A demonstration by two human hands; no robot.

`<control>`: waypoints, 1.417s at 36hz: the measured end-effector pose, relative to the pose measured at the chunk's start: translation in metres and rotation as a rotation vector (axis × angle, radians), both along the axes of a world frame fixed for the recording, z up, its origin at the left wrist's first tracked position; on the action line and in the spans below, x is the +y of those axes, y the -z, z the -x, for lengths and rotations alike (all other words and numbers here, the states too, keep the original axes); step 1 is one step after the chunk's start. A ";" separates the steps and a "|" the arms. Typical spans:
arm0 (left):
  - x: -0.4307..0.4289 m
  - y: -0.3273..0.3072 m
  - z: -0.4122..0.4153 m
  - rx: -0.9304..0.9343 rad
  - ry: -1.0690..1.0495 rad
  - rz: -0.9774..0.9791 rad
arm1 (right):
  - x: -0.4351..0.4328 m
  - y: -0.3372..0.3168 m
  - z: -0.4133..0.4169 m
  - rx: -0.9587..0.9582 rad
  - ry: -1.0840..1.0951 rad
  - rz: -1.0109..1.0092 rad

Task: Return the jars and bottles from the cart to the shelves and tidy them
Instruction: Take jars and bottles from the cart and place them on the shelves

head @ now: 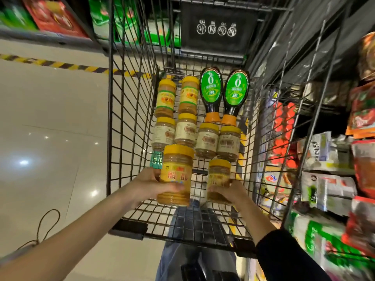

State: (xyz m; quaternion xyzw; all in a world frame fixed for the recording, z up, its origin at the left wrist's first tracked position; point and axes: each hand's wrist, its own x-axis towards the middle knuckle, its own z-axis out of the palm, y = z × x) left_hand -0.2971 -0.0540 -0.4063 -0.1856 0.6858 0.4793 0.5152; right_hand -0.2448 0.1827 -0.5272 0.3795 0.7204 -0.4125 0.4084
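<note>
I look down into a black wire cart (129, 110). My left hand (151, 184) grips a large yellow-lidded jar (176, 175) with a yellow label, held above the cart floor. My right hand (229, 192) holds a smaller yellow-lidded jar (218, 179). On the cart floor lie several more yellow-lidded jars, among them one with a yellow label (164, 98) and one with a pale label (207, 139). Two dark bottles with green labels (210, 92) (236, 95) and orange caps lie at the far right of the cart floor.
Shelves with packaged goods (334, 159) run along the right, close to the cart. More shelves with green and red packs (50, 15) stand at the top left. Pale glossy floor (50, 118) with a yellow-black stripe spreads on the left. A cord (47, 224) lies at lower left.
</note>
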 end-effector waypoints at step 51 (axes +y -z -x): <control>0.202 -0.359 -0.138 0.657 1.011 -0.885 | -0.027 -0.480 -0.322 1.227 1.055 -0.664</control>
